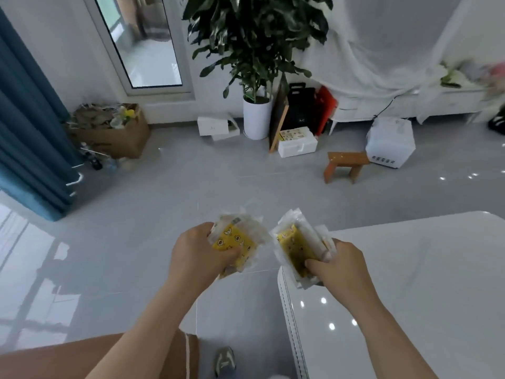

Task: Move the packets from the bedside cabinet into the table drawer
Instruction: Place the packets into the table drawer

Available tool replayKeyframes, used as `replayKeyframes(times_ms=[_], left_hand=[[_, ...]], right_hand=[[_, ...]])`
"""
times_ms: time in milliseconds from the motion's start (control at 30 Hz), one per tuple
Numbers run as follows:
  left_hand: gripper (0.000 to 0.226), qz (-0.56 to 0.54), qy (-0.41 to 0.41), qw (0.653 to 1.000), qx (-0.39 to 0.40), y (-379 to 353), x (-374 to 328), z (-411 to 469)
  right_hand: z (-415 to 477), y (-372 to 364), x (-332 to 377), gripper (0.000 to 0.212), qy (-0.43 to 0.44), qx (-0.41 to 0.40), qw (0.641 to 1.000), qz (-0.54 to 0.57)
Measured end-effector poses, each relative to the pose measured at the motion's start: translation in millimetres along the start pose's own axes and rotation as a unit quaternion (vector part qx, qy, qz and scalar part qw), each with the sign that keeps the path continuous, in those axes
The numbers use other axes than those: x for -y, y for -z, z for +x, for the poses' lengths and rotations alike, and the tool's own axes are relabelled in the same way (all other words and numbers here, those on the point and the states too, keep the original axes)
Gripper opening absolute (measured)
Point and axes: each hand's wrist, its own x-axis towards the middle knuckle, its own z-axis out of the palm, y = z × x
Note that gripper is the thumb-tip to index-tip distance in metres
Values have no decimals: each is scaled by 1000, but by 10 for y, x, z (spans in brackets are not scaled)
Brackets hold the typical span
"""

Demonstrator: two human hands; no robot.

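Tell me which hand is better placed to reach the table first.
Right, probably. The right hand holds packets at the table corner; the left hand holds other packets over the floor, farther off. The drawer is not in view.

You face a glossy grey floor (207, 187) with a blue curtain (30, 138) at your left. A potted plant (255, 50) stands beside a glazed door (142, 42).

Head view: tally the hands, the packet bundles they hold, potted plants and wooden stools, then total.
Hands: 2 (left hand, right hand)
Packet bundles: 2 (left bundle, right bundle)
Potted plant: 1
Wooden stool: 1
Total: 6
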Motion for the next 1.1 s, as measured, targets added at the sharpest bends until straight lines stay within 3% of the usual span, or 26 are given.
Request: replayKeyframes(times_ms=[300,767,1100], left_hand=[[31,51,-66,992,95,-217,-330,1354],[24,115,-160,963,183,-1072,-1580,3197],[23,170,-237,917,273,-1795,-2319,4367]], right_hand=[[777,-156,33,7,-91,-43,995,-3],[2527,173,-27,22,-176,-128,976,17],[3467,315,-145,23,-273,-208,938,50]])
